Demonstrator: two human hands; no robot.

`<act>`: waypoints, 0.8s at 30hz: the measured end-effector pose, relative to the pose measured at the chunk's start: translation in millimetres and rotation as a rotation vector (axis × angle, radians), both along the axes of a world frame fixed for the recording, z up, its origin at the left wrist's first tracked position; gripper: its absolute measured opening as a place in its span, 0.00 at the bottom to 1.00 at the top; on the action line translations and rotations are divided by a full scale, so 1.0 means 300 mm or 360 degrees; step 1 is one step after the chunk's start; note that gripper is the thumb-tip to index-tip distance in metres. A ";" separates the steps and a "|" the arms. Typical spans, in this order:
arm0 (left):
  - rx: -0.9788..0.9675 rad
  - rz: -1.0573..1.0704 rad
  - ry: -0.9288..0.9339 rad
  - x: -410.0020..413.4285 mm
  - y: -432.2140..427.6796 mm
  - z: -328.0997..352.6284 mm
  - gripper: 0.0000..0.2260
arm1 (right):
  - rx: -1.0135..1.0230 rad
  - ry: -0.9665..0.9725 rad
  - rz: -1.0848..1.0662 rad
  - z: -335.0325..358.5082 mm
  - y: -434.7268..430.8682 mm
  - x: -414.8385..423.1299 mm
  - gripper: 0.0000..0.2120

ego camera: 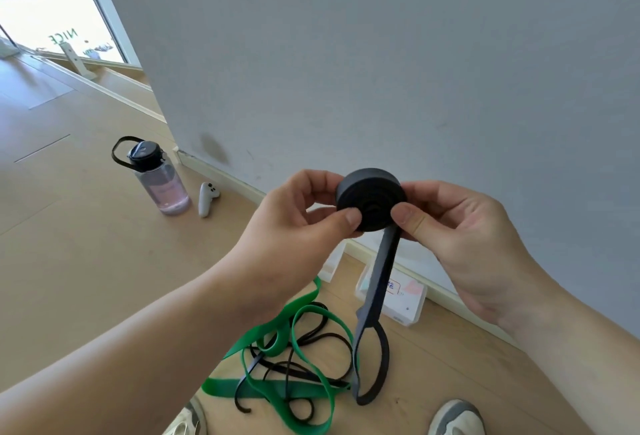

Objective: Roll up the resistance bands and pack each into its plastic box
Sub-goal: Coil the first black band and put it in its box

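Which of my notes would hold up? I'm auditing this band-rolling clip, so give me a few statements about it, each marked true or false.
1. The left hand and the right hand both pinch the dark grey band roll. True.
2. The roll is finished, with no tail left. False: a looped tail hangs below it.
3. A green band and a thin black band lie tangled on the floor. True.
4. The water bottle lies on its side. False: it stands upright.

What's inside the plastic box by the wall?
A printed card with a pink patch shows in the plastic box; the dark band's hanging tail covers its left part.
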State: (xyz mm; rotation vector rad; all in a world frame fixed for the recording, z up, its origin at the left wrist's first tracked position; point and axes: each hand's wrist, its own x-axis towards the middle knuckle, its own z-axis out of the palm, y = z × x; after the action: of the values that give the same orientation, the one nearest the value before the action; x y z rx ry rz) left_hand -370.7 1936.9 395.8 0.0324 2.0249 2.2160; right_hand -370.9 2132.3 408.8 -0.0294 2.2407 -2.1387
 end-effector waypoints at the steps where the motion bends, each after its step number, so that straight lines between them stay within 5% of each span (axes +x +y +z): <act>1: -0.0022 -0.0018 -0.0025 0.004 0.004 -0.002 0.11 | 0.0099 0.0034 0.0003 -0.001 0.003 0.000 0.10; 5: -0.0647 -0.0026 0.0146 0.000 0.000 -0.015 0.13 | 0.0563 0.0161 -0.0027 -0.012 0.013 0.000 0.11; 11: -0.1021 -0.0146 0.0683 -0.005 -0.010 -0.014 0.16 | 0.1016 0.0394 0.0090 0.001 0.005 0.007 0.10; 16: -0.1113 -0.0230 0.0495 -0.016 -0.029 0.011 0.11 | 0.0851 0.0348 0.0073 -0.008 -0.002 0.013 0.11; 18: -0.0977 -0.0141 0.0386 -0.017 -0.026 0.014 0.10 | 0.0600 0.0283 0.0011 -0.002 -0.008 0.014 0.14; 24: 0.0102 -0.0011 -0.0015 -0.005 -0.005 0.028 0.08 | 0.0152 0.0381 -0.0141 -0.003 -0.020 0.018 0.19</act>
State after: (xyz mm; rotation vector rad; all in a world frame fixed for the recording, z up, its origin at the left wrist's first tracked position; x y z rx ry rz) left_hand -372.0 1935.3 404.3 0.0358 1.9458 2.2719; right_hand -365.6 2126.2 408.0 -0.1961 2.5175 -2.1726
